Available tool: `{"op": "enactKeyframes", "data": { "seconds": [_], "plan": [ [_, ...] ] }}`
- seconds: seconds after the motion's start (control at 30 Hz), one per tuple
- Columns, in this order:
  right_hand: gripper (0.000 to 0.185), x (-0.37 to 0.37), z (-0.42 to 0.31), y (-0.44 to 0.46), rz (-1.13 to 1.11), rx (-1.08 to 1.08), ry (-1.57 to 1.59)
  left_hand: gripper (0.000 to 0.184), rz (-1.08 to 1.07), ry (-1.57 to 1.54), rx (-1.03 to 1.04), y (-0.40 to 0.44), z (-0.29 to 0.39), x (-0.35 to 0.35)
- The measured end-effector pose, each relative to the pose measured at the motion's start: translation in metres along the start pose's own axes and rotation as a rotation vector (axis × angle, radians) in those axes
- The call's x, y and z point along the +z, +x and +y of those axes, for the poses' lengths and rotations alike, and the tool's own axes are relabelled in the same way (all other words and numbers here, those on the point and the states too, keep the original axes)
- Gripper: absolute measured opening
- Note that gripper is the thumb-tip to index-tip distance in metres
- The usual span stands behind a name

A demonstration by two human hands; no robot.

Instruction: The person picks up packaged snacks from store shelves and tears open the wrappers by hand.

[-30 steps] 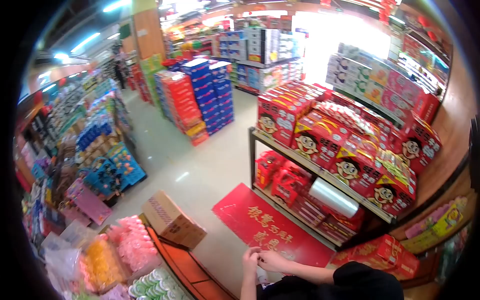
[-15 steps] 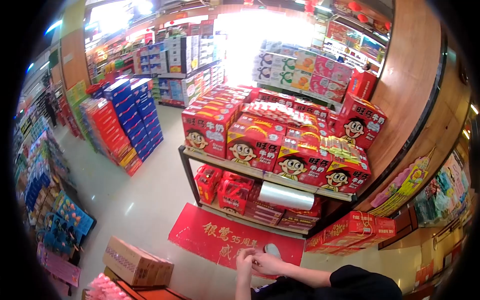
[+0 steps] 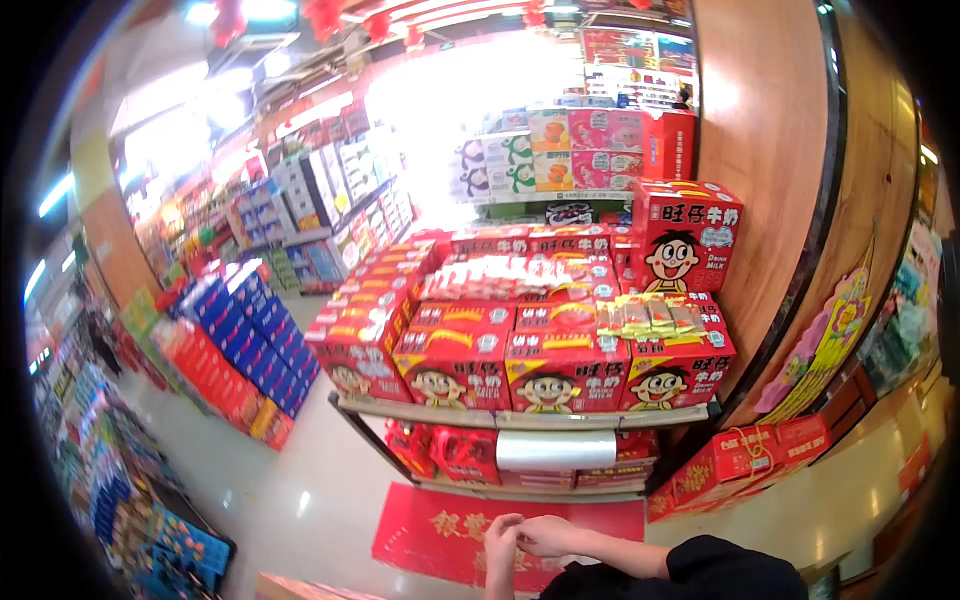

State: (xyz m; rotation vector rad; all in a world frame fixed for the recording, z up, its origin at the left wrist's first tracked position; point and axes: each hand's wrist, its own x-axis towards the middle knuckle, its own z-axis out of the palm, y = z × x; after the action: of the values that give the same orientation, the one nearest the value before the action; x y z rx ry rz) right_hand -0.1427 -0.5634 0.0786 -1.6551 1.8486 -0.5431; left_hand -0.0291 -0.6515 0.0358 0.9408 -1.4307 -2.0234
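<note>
Low in the view, my left hand (image 3: 503, 538) and my right hand (image 3: 547, 536) meet in front of my body. Their fingers are curled and touch each other; whether anything small is between them is hidden. Both are over a red floor mat (image 3: 430, 530) with gold lettering. Ahead of them stands a shelf rack (image 3: 540, 420) topped with red milk cartons (image 3: 568, 365). Small yellow-green packets (image 3: 652, 317) lie on the cartons at the right, and a row of red-and-white packets (image 3: 500, 277) lies farther back.
A roll of clear plastic (image 3: 556, 450) sits on the lower shelf. Red gift boxes (image 3: 735, 462) stand on the floor at the right, by a wooden pillar (image 3: 765, 150). Stacked blue boxes (image 3: 255, 335) are at the left, and more cartons (image 3: 545, 155) stand behind the rack.
My view has turned to the right and tipped up, so the milk cartons now face me more squarely. My hands stay together, fingers still curled.
</note>
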Motion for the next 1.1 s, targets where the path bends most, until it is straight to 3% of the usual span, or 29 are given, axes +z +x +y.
{"op": "enactKeyframes", "data": {
  "seconds": [0.27,0.37,0.53,0.63,0.77,0.9,1.1],
  "plan": [
    [0.024,-0.068,0.130,-0.017,0.366,-0.049,0.147,0.024,-0.138,0.238,0.098,0.077,0.012,0.131],
    [0.027,-0.108,0.157,-0.045,0.413,0.089,0.186,0.025,-0.229,0.341,0.185,0.105,-0.003,0.177],
    [0.025,-0.163,0.177,-0.074,0.667,-0.058,0.361,0.025,-0.404,0.483,0.248,0.120,0.043,0.229],
    [0.021,-0.207,0.168,-0.083,0.787,0.067,0.352,0.024,-0.471,0.518,0.393,0.135,0.088,0.256],
    [0.015,-0.249,0.187,-0.075,1.090,0.134,0.169,0.020,-0.383,0.680,0.673,0.191,0.109,0.282],
    [0.011,-0.304,0.188,-0.061,1.256,0.208,0.038,0.024,-0.342,0.782,0.817,0.239,0.139,0.322],
    [0.016,-0.388,0.208,0.003,1.146,0.345,-0.489,0.028,-0.321,0.808,0.941,0.300,0.119,0.344]
  ]
}}
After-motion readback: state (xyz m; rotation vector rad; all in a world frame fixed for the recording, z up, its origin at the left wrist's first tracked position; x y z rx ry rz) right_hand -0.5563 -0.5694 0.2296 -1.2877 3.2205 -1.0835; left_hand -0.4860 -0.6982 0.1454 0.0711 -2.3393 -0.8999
